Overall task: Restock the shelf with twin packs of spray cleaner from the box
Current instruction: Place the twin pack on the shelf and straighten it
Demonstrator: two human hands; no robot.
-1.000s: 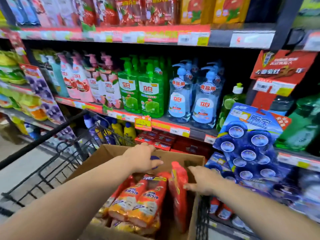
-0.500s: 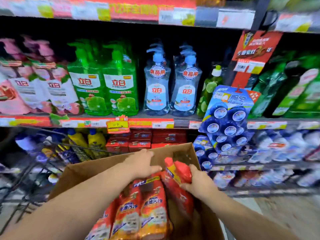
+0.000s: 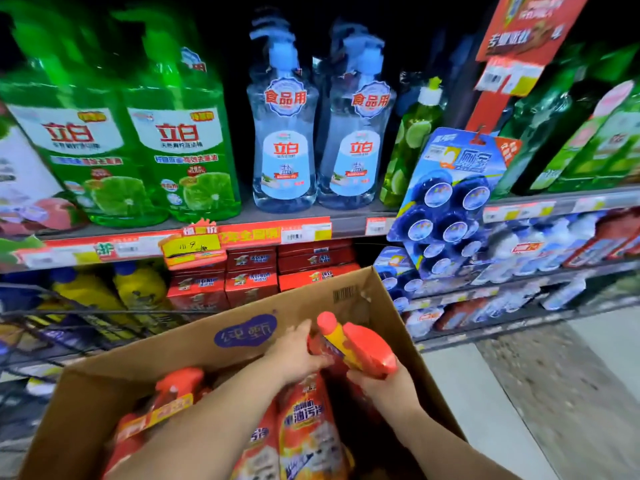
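Fingers (image 3: pixel 303 329) of the left hand (image 3: pixel 294 355) lie close together behind a twin pack of spray cleaner (image 3: pixel 360 348), thumb in front; the right hand (image 3: pixel 388 386) curls beneath its red head, inside the cardboard box (image 3: pixel 207 355). Other packs (image 3: pixel 304 427) lie below the fingers.

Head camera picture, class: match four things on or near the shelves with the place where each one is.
Things:
1. green bottles
2. clear pump bottles
3. blue hanging pack
4. red spray pack

Places:
A. held in the left hand and right hand at the box
B. on the shelf, leftmost of these
C. on the shelf, right of the green ones
D. hung in front of the shelf edge

Pairs: 1-B, 2-C, 3-D, 4-A
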